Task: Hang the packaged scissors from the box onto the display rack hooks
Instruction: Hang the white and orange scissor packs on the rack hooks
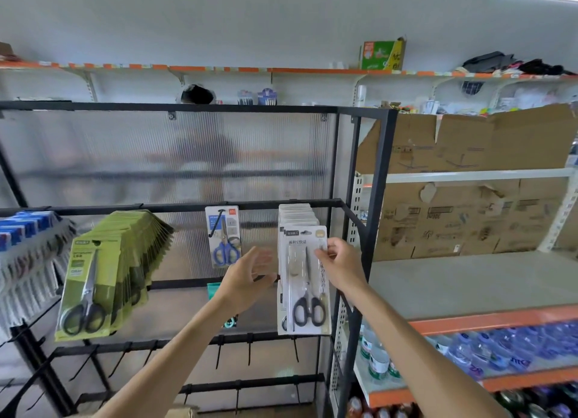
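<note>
Packaged scissors (306, 280): light, stiff blister card, slippery plastic front; best held by its edges. Right hand (339, 266) pinches upper edge; left hand (247, 278) fingers released, beside it.

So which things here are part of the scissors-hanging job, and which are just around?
Job: white-carded scissors pack pinched by the right hand; left hand, open beside it; black display rack; green-carded scissors packs; blue-handled scissors pack.

Around: cardboard boxes; water bottles; green box.
</note>
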